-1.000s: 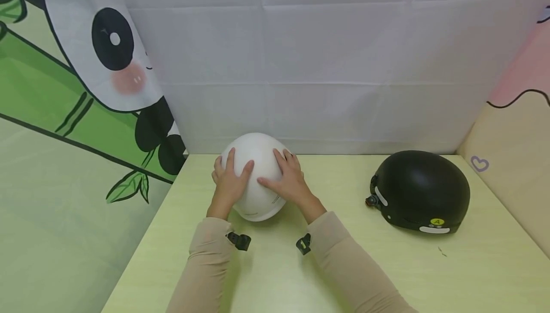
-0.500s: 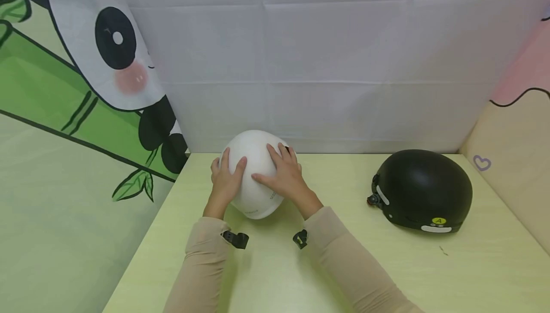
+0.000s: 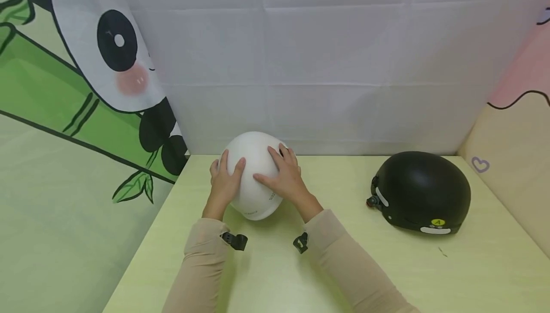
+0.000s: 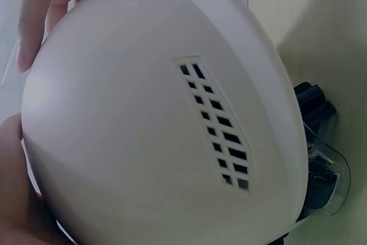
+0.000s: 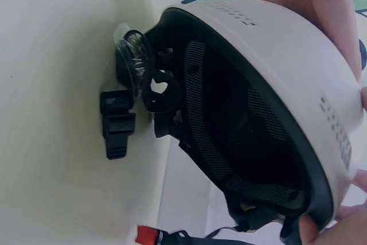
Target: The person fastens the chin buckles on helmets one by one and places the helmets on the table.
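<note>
A white helmet (image 3: 255,179) with rows of vent slots sits at the far left part of the table, tilted. My left hand (image 3: 224,184) grips its left side, thumb on the shell. On the right side, my right hand (image 3: 287,178) holds it with spread fingers, some wrapped past the edge. In the right wrist view the dark padded inside (image 5: 229,124) shows, along with a black buckle (image 5: 118,121) and a red clip (image 5: 147,234) on the loose strap. A clear plastic piece (image 4: 338,182) sticks out under the rim in the left wrist view.
A black helmet (image 3: 421,191) with a yellow sticker stands on the right of the pale table (image 3: 335,255). Behind the table hangs a grey-white cloth (image 3: 326,74); printed cloths close off the left (image 3: 77,198) and right (image 3: 515,169) sides.
Both hands and the white helmet have shifted slightly left, and the helmet has turned a little. The grip stays the same. The black helmet has not moved.
</note>
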`<state>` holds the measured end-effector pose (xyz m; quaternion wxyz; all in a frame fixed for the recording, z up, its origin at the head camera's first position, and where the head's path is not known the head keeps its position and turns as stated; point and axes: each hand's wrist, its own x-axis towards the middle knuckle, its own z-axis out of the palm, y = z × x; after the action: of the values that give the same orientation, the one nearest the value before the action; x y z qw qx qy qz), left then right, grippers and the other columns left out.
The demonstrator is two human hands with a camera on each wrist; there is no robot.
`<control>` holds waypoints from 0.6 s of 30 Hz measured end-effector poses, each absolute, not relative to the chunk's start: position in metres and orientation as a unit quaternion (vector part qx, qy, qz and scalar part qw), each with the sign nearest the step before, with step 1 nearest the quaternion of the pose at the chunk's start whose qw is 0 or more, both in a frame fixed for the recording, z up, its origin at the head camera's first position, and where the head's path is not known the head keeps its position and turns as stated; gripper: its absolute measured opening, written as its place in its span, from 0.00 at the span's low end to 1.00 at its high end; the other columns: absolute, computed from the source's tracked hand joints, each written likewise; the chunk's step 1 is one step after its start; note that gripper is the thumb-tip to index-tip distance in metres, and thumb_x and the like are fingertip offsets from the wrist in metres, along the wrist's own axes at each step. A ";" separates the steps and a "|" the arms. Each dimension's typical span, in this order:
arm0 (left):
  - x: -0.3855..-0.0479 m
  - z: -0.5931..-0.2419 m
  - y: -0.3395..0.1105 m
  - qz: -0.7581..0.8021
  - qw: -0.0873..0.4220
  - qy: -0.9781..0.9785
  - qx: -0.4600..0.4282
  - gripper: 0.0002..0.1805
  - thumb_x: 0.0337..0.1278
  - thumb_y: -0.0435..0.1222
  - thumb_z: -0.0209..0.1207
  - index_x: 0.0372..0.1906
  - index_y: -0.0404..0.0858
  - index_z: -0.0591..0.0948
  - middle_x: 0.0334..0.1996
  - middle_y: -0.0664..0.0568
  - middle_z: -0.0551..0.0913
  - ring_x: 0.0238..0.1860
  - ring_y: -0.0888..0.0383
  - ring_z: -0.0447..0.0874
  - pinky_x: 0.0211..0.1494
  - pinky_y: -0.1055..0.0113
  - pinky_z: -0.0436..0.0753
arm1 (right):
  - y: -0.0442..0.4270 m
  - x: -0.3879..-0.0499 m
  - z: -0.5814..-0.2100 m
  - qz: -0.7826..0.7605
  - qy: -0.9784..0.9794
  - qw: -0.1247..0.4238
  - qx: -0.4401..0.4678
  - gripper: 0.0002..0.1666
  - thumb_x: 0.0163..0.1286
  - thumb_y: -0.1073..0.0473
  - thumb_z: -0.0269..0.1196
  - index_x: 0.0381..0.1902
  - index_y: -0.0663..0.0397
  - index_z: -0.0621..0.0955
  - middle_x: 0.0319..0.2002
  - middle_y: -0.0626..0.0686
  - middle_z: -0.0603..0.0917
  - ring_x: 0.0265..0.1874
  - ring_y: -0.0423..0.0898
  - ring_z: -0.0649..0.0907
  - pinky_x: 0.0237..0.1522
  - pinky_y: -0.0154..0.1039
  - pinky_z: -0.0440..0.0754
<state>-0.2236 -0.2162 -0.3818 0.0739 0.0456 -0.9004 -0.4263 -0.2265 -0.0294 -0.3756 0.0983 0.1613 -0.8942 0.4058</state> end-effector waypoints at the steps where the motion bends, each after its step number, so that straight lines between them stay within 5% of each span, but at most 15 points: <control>1: -0.224 -0.382 -0.216 -0.428 0.074 -0.900 0.046 0.46 0.64 0.68 0.40 0.79 0.50 0.45 0.74 0.36 0.37 0.69 0.26 0.44 0.56 0.28 0.62 | -0.029 -0.227 -0.377 0.417 -0.889 0.103 0.161 0.50 0.61 0.40 0.69 0.75 0.48 0.63 0.75 0.57 0.52 0.73 0.60 0.49 0.63 0.66 0.57; 7: -0.224 -0.381 -0.217 -0.431 0.075 -0.898 0.050 0.47 0.63 0.69 0.39 0.79 0.50 0.44 0.74 0.36 0.37 0.68 0.25 0.46 0.54 0.28 0.63 | -0.025 -0.230 -0.385 0.466 -0.858 0.133 0.169 0.48 0.60 0.44 0.71 0.73 0.50 0.65 0.75 0.58 0.50 0.72 0.61 0.52 0.57 0.64 0.68; 18: -0.226 -0.380 -0.220 -0.437 0.070 -0.894 0.065 0.47 0.63 0.69 0.37 0.79 0.50 0.44 0.74 0.36 0.38 0.67 0.24 0.48 0.55 0.28 0.63 | -0.020 -0.238 -0.391 0.573 -0.804 0.131 0.096 0.49 0.62 0.46 0.69 0.75 0.51 0.60 0.76 0.59 0.45 0.71 0.66 0.53 0.61 0.61 0.64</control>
<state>-0.2259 -0.2198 -0.3804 0.0700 0.0654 -0.8943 -0.4370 -0.2381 -0.0201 -0.3911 0.1306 0.0963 -0.8035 0.5727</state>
